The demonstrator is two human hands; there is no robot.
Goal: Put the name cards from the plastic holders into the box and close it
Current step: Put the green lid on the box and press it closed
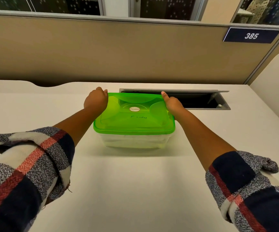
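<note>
Left hand (96,100) and right hand (172,102) each clasp a far corner of the 1 green lid (133,113) on the 1 clear box (133,139) between them; an open cable hatch (202,100) lies just beyond the right hand.

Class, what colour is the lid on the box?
Bright translucent green lid, seen best from the head view.

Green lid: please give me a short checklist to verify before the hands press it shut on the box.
1. Lid lies over the box: ok.
2. Near rim sits level along the box: ok.
3. Far corners seated: cannot tell, hands cover them.
4. Left hand and right hand grip opposite far corners: ok.
5. Cards inside, none caught under the rim: cannot tell, wall is cloudy.
6. Box clear of the open desk hatch: ok.
</note>
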